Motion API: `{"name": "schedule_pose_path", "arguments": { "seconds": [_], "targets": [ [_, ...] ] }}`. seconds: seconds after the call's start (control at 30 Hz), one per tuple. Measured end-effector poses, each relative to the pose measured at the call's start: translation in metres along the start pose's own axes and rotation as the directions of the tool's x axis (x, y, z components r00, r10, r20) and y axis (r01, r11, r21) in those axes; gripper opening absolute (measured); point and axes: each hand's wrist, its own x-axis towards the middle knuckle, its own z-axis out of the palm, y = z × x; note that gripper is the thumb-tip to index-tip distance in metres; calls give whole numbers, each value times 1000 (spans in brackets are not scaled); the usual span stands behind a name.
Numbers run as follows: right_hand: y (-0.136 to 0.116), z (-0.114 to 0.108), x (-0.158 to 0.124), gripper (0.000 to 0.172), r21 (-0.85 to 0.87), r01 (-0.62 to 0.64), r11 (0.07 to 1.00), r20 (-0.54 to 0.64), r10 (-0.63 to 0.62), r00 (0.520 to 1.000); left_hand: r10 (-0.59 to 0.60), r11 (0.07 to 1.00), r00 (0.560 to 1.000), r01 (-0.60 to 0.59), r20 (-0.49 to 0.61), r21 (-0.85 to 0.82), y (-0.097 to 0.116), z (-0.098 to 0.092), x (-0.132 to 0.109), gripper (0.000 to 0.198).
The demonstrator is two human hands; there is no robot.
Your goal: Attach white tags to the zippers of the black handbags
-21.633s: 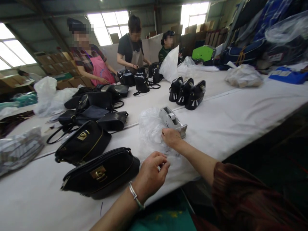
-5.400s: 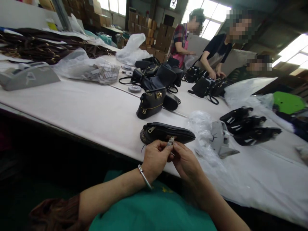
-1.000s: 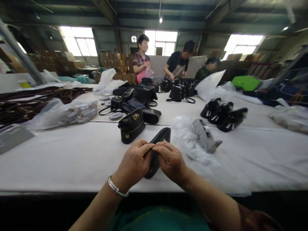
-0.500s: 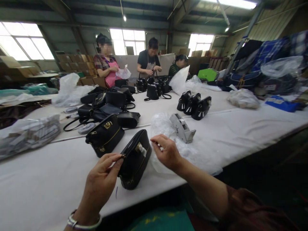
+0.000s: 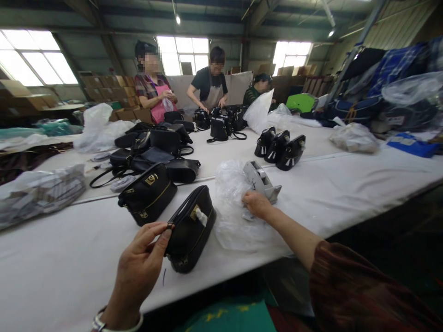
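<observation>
My left hand (image 5: 143, 263) pinches the near top corner of a black handbag (image 5: 197, 233) between thumb and fingers, at the end of its zip. The bag stands upright on the table and has a gold clasp wrapped in white material on its side. My right hand (image 5: 258, 205) is closed over clear plastic wrap (image 5: 230, 184), close beside a grey tape dispenser (image 5: 259, 177); its fingertips are partly hidden, and I cannot make out what they hold. A second black handbag (image 5: 148, 193) with a gold clasp stands just behind the held one.
Three small black bags (image 5: 280, 150) stand in a row beyond the dispenser. Behind lies a heap of black bags (image 5: 155, 147) with straps. A plastic-wrapped bundle (image 5: 44, 193) lies on the left of the white-covered table (image 5: 69, 272). Several people (image 5: 211, 85) work across the table.
My right hand has moved from beside the handbag to the right, down onto the plastic wrap by the tape dispenser. My left hand keeps its pinch on the bag.
</observation>
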Motion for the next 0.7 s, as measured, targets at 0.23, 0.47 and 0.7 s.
{"name": "schedule_pose_path", "arguments": {
  "seconds": [0.23, 0.47, 0.7],
  "targets": [
    [2, 2, -2, 19, 64, -51, 997, -106, 57, 993, -11, 1000, 1000, 11, 25, -19, -3, -1, -2, 26],
    [3, -19, -10, 14, 166, -79, 983, -189, 111, 976, -1, 998, 999, 3, 38, -55, -5, 0, -1, 25],
    [-59, -70, -38, 17, 911, -27, 411, 0, 65, 998, -15, 990, 999, 21, 46, -141, 1, 2, -2, 23]
  ]
}}
